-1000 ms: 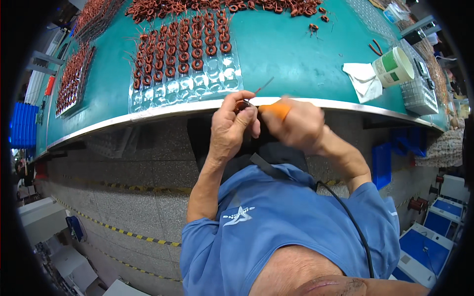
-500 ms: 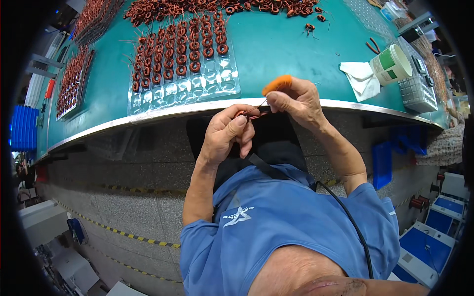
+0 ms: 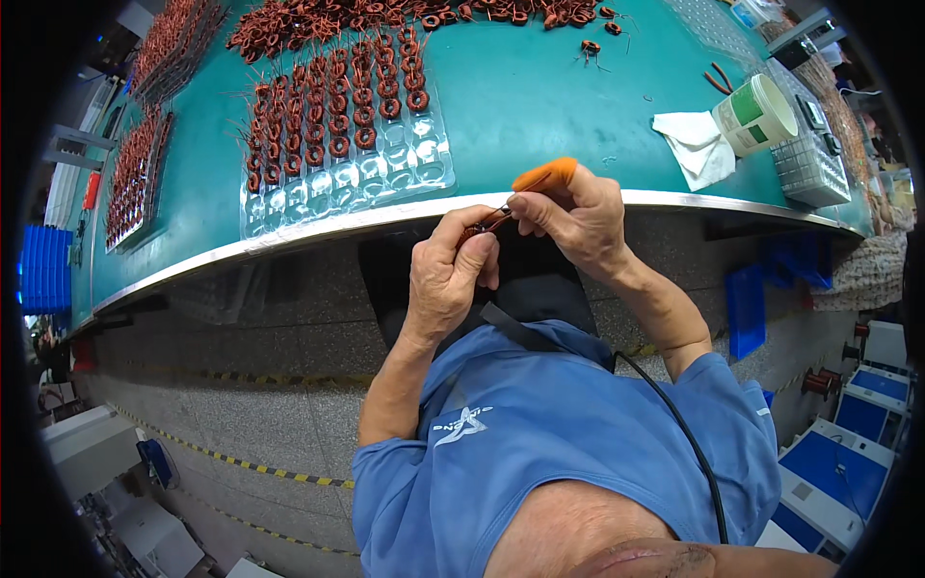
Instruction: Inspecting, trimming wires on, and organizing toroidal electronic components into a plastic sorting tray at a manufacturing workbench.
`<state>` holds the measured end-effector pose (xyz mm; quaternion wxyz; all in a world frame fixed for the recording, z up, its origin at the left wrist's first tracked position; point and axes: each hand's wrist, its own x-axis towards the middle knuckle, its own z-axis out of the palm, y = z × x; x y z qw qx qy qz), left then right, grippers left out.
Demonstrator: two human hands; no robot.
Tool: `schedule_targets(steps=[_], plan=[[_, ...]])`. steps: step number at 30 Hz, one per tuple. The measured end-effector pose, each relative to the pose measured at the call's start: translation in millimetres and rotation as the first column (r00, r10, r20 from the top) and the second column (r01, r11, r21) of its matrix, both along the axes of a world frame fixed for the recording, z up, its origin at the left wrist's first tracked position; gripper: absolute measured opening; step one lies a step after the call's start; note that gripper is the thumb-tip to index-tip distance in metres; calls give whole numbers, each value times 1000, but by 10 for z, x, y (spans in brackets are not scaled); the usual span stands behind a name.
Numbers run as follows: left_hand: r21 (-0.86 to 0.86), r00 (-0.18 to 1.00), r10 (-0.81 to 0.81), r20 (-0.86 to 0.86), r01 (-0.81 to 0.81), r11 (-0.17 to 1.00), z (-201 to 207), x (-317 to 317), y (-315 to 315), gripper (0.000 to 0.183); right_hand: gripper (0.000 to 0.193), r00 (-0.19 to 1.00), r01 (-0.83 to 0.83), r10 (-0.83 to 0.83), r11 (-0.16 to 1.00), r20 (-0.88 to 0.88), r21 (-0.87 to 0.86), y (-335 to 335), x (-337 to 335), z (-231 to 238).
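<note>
In front of the table edge, my left hand (image 3: 445,265) is closed around a small copper-wound toroid coil (image 3: 495,222), partly hidden by the thumb and fingers. My right hand (image 3: 578,220) is right beside it, thumb and fingers pinched on a thin wire end of that coil. An orange finger cover (image 3: 546,175) sits on a finger of my right hand. Beyond my left hand lies a clear plastic tray (image 3: 332,197), its far pockets filled with rows of similar coils and its near pockets bare.
A heap of loose coils (image 3: 318,24) lies at the table's far side. More coil-filled trays (image 3: 140,178) stand at the left. To the right are a white cloth (image 3: 696,149), a tipped white-and-green tub (image 3: 756,116), pliers (image 3: 718,79) and a grey box (image 3: 807,159).
My right hand has come slightly down and closer to my left hand, shortening the visible wire between them. The whole view has shifted a little, so the table contents appear further left.
</note>
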<state>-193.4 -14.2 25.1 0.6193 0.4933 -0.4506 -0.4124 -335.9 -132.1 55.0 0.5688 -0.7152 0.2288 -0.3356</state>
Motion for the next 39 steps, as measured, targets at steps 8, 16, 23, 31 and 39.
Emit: schedule_targets(steps=[8, 16, 23, 31, 39], plan=[[-81, 879, 199, 432, -182, 980, -36, -129, -19, 20, 15, 1000, 13, -10, 987, 20, -160, -35, -19, -30], [31, 979, 138, 149, -144, 989, 29, -133, -16, 25, 35, 992, -64, 44, 982, 119, 175, -54, -4, -57], [13, 988, 122, 91, -124, 992, 29, -164, -1, 29, 29, 994, -48, 24, 974, 110, 221, -53, 1, 11], [-11, 980, 168, 103, -168, 986, 7, -205, 16, 30, 17, 998, 60, -60, 984, 2, -168, 41, -27, 6], [-25, 968, 175, 180, -174, 984, 55, -102, -25, 26, 24, 987, 159, -161, 981, 8, 110, -25, -145, -15]])
